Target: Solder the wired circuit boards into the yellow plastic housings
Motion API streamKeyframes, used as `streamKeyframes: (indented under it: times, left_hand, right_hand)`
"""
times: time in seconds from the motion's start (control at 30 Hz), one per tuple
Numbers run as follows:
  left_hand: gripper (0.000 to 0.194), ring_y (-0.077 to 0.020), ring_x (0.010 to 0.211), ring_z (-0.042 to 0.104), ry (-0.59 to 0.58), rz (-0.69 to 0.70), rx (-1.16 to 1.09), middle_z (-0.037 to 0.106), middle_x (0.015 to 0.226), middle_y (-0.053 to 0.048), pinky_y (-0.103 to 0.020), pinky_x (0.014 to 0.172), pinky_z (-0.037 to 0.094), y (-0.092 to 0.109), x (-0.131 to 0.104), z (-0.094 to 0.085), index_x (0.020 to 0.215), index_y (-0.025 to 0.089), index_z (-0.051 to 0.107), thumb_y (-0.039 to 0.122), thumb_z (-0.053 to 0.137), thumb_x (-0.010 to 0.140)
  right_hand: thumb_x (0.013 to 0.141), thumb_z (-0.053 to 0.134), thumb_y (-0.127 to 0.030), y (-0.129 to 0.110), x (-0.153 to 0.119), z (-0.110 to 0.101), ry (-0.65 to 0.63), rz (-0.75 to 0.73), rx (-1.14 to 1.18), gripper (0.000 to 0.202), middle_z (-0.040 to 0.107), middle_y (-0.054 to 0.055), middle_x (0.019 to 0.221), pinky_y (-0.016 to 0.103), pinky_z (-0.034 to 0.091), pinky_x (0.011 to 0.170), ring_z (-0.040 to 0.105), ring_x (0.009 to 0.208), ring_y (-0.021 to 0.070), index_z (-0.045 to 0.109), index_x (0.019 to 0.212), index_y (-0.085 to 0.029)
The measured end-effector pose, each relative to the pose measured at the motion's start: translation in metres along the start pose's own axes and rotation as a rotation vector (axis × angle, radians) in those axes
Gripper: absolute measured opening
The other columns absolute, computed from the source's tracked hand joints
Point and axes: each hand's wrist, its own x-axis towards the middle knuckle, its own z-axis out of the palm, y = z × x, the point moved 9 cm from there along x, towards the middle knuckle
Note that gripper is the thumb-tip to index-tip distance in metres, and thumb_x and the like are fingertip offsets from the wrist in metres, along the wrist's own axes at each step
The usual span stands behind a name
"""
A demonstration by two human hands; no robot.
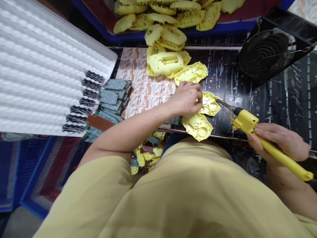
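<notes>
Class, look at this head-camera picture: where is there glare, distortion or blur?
Head view: the white tray is glaringly overexposed; wide-angle bending curves the workbench edges; the left hand and soldering iron look fairly sharp; the tunic up close is soft.

The left hand (187,98) hides part of a yellow shell (210,104). The soldering iron's (269,145) tip there is too small to judge contact. The far yellow pile (178,11) is cut off.

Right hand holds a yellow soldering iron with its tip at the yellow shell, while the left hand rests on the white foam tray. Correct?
Not quite. In the head view the left hand rests on the yellow shell, not the white foam tray. The right hand does hold the soldering iron.
</notes>
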Motion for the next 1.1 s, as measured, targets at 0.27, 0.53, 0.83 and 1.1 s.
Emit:
streamKeyframes:
  times: [0.27, 0.53, 0.83, 1.1]
  left_hand:
    - [0.023, -0.0310, 0.121, 0.066, 0.004, 0.011, -0.004, 0.076, 0.125, -0.008, -0.056, 0.118, 0.044, 0.000, -0.001, 0.000, 0.093, 0.019, 0.084, 0.025, 0.062, 0.093]
    - [0.021, -0.0318, 0.117, 0.066, 0.041, 0.036, -0.006, 0.076, 0.121, -0.009, -0.057, 0.116, 0.045, 0.000, -0.002, -0.001, 0.090, 0.020, 0.083, 0.026, 0.063, 0.093]
    - [0.023, -0.0326, 0.121, 0.065, 0.012, 0.015, 0.022, 0.076, 0.122, -0.011, -0.057, 0.118, 0.044, 0.002, -0.005, -0.002, 0.098, 0.019, 0.084, 0.027, 0.063, 0.095]
    - [0.023, -0.0310, 0.118, 0.066, 0.048, 0.057, 0.010, 0.076, 0.119, -0.009, -0.056, 0.117, 0.045, 0.000, -0.006, -0.001, 0.095, 0.020, 0.083, 0.028, 0.061, 0.096]
  right_hand:
    - [0.097, 0.081, -0.027, -0.015, 0.005, -0.005, 0.121, -0.096, -0.115, 0.021, 0.084, 0.000, 0.089, 0.021, 0.065, 0.060, 0.080, 0.066, 0.0174, 0.076, 0.118, -0.024]
    - [0.095, 0.082, -0.031, -0.019, 0.010, -0.011, 0.186, -0.154, -0.173, 0.047, 0.084, -0.002, 0.089, 0.023, 0.063, 0.057, 0.078, 0.061, 0.0181, 0.072, 0.141, -0.026]
    - [0.097, 0.082, -0.030, -0.011, 0.002, -0.012, 0.190, -0.078, -0.147, 0.043, 0.085, -0.001, 0.092, 0.022, 0.061, 0.059, 0.078, 0.066, 0.0168, 0.074, 0.139, -0.028]
    - [0.097, 0.080, -0.031, -0.012, 0.004, -0.011, 0.192, -0.099, -0.165, 0.040, 0.084, -0.002, 0.088, 0.022, 0.061, 0.056, 0.077, 0.061, 0.0166, 0.074, 0.137, -0.028]
